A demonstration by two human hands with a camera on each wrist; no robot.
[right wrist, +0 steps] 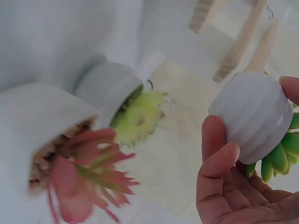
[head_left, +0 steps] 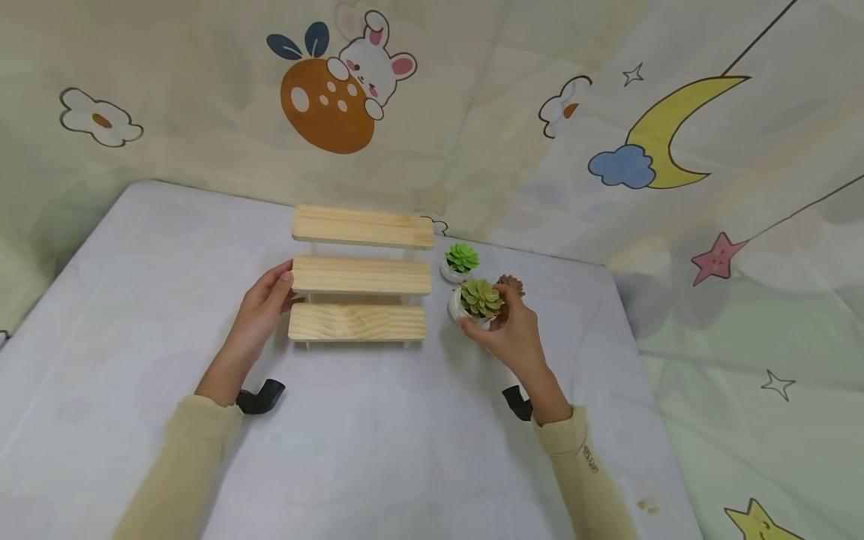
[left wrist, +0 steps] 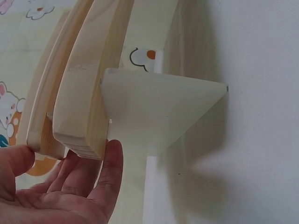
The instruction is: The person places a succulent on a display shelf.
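Observation:
A three-tier wooden display stand with pale planks stands on the white-covered table. My left hand is at its left end, thumb and fingers about the end of the middle plank. In the left wrist view, the fingertips lie right at the ends of the lower planks. To the right of the stand, my right hand grips a potted succulent, its thumb and fingers round the white ribbed pot. Its green leaves face the palm side.
A bright green potted succulent stands beside the stand's right end. Behind my right hand is a reddish-brown succulent, its pink leaves large in the right wrist view. A printed curtain hangs behind the table.

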